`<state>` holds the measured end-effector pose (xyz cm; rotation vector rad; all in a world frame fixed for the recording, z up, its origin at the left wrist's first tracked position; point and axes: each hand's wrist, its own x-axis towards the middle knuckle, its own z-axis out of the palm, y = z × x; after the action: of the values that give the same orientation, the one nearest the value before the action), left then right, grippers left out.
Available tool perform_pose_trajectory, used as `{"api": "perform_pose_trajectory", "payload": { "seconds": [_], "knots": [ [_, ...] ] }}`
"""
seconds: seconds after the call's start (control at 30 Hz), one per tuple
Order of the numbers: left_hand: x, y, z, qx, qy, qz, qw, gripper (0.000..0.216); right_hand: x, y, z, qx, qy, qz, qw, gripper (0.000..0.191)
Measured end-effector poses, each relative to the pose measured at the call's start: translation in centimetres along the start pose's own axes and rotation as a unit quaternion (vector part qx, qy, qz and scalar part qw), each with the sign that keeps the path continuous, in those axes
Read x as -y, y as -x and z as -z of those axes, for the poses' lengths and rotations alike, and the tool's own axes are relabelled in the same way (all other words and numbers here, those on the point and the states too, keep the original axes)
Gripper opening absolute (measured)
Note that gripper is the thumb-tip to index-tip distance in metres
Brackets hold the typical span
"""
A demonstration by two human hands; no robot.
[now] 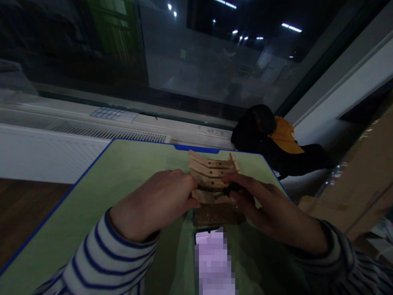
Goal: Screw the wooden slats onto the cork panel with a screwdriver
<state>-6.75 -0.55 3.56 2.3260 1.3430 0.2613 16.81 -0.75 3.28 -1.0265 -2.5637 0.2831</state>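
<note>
A light wooden piece made of curved slats with round holes (211,172) rests on the table. My left hand (159,200) is closed on its left edge, with the fingertips partly hidden behind the knuckles. From the other side, my right hand (260,198) pinches a small dark tool with a thin shaft (227,191). The shaft points left at the nearest slat, close to a hole; whether it touches is unclear. Below the slats lies a dark brown flat block (216,216).
A phone with a lit screen (215,262) lies near me on the green table (123,164), which has a blue edge. Beyond stand a white radiator (61,147) and a window (172,49). Black and orange cloth items (276,139) are at the back right, a cardboard box (353,172) at the right.
</note>
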Motion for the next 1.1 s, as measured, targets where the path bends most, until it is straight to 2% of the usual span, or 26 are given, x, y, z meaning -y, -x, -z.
{"api": "perform_pose_trajectory", "payload": {
  "seconds": [0.13, 0.27, 0.37, 0.47, 0.67, 0.8, 0.87, 0.97, 1.1],
  "knots": [
    [0.3, 0.0, -0.3, -0.002, 0.001, -0.003, 1.0, 0.024, 0.0, 0.0, -0.6, -0.026, -0.028, -0.006, 0.999, 0.034],
    [0.5, -0.1, -0.4, 0.002, 0.006, 0.002, 1.0, 0.023, 0.2, 0.3, -1.9, -0.097, 0.014, -0.036, 0.995, 0.031],
    [0.4, 0.0, -0.2, 0.007, 0.001, -0.002, 1.0, 0.021, 0.4, 0.4, -2.4, -0.112, 0.037, -0.062, 0.991, 0.024],
    [0.1, 0.0, 0.1, 0.012, -0.003, -0.013, 1.0, 0.021, 0.4, 0.2, -2.4, -0.095, 0.036, -0.055, 0.993, 0.028],
    [-0.2, 0.1, 0.3, 0.004, -0.013, -0.005, 1.0, 0.02, 0.0, -0.6, -1.2, -0.049, 0.033, 0.022, 0.998, 0.029],
    [-0.2, 0.1, 0.1, 0.003, -0.017, -0.006, 1.0, 0.022, 0.1, -0.7, 0.1, 0.032, -0.024, 0.002, 0.999, 0.041],
    [-0.1, 0.1, 0.0, 0.006, -0.021, 0.003, 1.0, 0.023, 0.1, -0.7, 0.3, 0.042, -0.051, 0.0, 0.998, 0.038],
    [0.0, 0.0, -0.1, 0.012, -0.029, 0.016, 0.999, 0.024, 0.1, -0.5, -0.5, -0.012, -0.049, -0.021, 0.999, 0.029],
    [0.1, 0.0, -0.2, 0.012, -0.014, 0.006, 1.0, 0.023, 0.3, 0.0, -2.6, -0.133, 0.003, -0.053, 0.99, 0.029]
  ]
}}
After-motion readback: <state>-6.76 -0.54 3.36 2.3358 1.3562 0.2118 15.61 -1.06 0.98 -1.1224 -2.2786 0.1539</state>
